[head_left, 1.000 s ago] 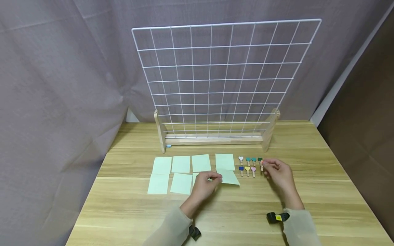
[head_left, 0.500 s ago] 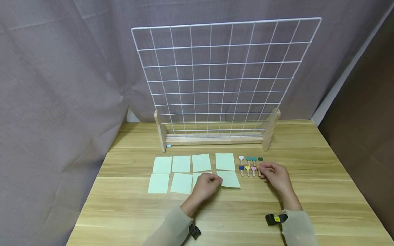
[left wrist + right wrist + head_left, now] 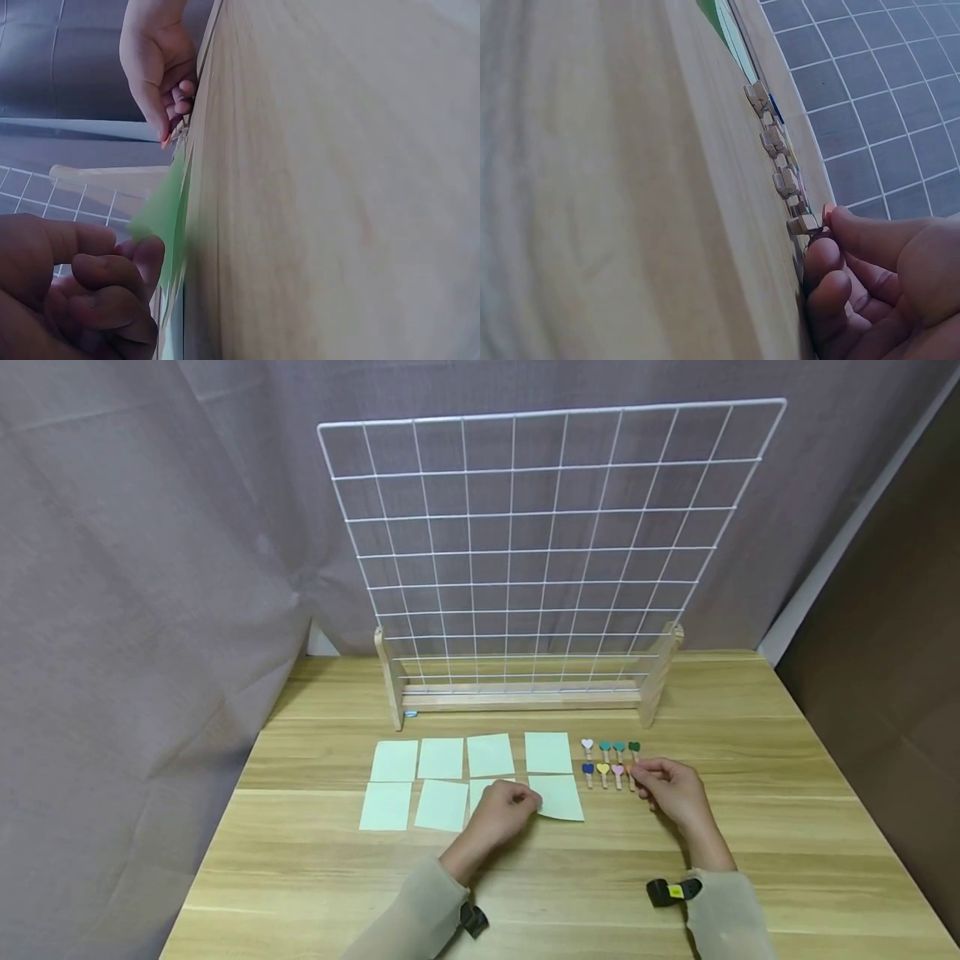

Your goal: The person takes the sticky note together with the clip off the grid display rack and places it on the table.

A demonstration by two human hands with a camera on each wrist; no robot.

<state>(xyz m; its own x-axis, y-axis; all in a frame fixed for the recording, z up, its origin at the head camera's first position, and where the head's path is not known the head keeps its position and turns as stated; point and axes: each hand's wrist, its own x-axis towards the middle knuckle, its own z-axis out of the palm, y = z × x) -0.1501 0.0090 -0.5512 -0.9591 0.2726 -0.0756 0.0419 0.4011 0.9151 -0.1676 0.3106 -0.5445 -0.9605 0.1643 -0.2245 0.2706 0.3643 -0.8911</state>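
My left hand (image 3: pixel 501 817) pinches the left edge of a pale green paper square (image 3: pixel 562 799) in the front row, and the left wrist view shows that paper (image 3: pixel 166 214) bowed up from the table. At the right end of the front row of clips, my right hand (image 3: pixel 677 792) holds a small wooden clothespin (image 3: pixel 807 223) with an orange heart between thumb and finger. Beside it lie clothespins with a pink heart (image 3: pixel 618 771), a yellow heart (image 3: pixel 603 770) and a dark blue heart (image 3: pixel 588 769). Behind them is a row with white (image 3: pixel 587 745), teal and dark green hearts.
Several more green paper squares (image 3: pixel 395 762) lie in two rows to the left, one partly covered by my left hand. A white wire grid (image 3: pixel 510 514) stands behind in a wooden base (image 3: pixel 521 702). Grey curtain (image 3: pixel 150 568) hangs behind the table (image 3: pixel 570 893).
My right hand has brought the orange-heart clothespin forward from beside the dark green one to the front row's end. The paper under my left hand has swung slightly toward me and lies flatter.
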